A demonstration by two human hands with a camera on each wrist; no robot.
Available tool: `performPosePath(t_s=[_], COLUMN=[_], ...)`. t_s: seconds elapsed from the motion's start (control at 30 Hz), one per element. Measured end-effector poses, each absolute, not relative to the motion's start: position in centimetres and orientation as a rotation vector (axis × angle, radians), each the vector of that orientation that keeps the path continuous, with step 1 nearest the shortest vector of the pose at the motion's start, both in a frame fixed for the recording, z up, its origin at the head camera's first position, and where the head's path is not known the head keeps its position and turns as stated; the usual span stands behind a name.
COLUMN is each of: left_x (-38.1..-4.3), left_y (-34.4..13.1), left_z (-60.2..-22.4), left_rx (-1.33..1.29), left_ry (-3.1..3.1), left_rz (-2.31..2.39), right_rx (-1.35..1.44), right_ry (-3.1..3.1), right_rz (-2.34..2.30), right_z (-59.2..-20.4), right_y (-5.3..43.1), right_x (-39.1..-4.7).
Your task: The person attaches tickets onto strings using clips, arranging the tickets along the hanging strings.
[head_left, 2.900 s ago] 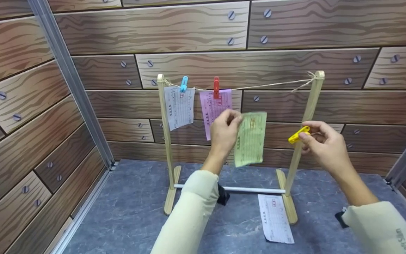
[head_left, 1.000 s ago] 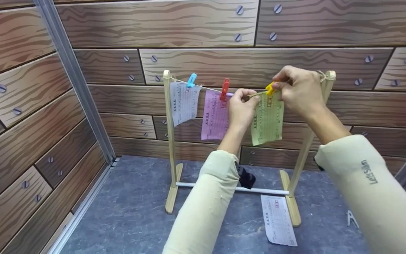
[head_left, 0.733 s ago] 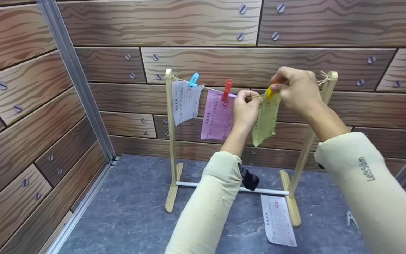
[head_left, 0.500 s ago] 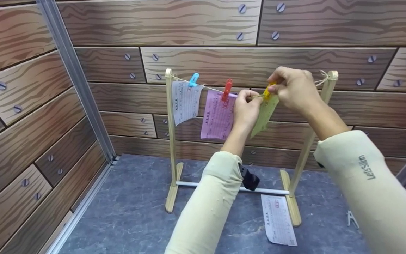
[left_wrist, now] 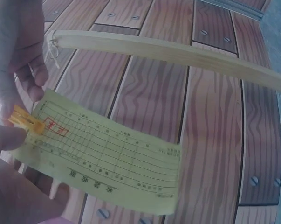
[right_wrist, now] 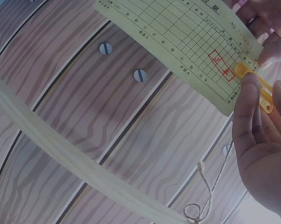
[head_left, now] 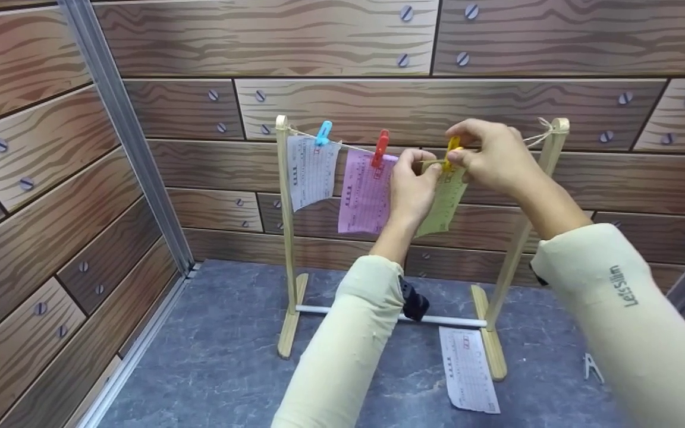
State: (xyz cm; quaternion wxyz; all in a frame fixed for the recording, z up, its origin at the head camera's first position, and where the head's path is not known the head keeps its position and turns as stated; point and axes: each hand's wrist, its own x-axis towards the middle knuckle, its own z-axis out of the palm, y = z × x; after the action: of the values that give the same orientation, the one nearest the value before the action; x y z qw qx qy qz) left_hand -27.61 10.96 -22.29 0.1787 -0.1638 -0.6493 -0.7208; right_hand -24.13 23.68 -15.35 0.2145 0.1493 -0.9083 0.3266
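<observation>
A yellow clothespin [head_left: 452,150] is pinched between the thumb and fingers of my right hand [head_left: 494,156]. Its jaws sit over the top edge of a green paper slip [head_left: 446,205], at the string. My left hand [head_left: 411,187] pinches the slip's top left corner at the string. In the left wrist view the green slip [left_wrist: 107,154] hangs from the yellow clothespin [left_wrist: 28,122], red stamp beside the clip. To the left, a red clothespin [head_left: 380,148] holds a pink slip [head_left: 365,196], and a blue clothespin [head_left: 323,133] holds a white slip [head_left: 311,175].
The string [head_left: 351,147] spans two wooden posts [head_left: 288,220], joined low by a white rod [head_left: 449,321]. Another white slip [head_left: 469,368] lies on the grey table [head_left: 211,356] by the right foot. A white clothespin [head_left: 592,368] lies further right. A wood-patterned wall stands behind.
Both hands have risen to the string with the green slip and yellow clothespin. Over the last second the right hand has shifted slightly left, tipping the clothespin more upright, and the slip has swung.
</observation>
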Motion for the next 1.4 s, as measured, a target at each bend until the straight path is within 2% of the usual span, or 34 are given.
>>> performPosePath(t_s=[0.6, 0.97, 1.4], left_x=[-27.6, -27.4, -28.1], left_y=[10.9, 10.1, 10.6], left_z=[-22.3, -23.3, -22.3], left_rx=[-0.58, -0.717, -0.545], left_ry=[-1.871, -1.932, -1.893], left_rz=[-1.872, -1.72, -1.676], right_rx=[0.39, 0.378, 0.363], right_ry=[-2.496, -2.302, -2.315], right_rz=[1.015, 1.223, 0.845], right_z=[-15.1, -16.9, -16.8], right_y=[24.6, 26.7, 27.7], right_x=[-23.1, -22.0, -22.7])
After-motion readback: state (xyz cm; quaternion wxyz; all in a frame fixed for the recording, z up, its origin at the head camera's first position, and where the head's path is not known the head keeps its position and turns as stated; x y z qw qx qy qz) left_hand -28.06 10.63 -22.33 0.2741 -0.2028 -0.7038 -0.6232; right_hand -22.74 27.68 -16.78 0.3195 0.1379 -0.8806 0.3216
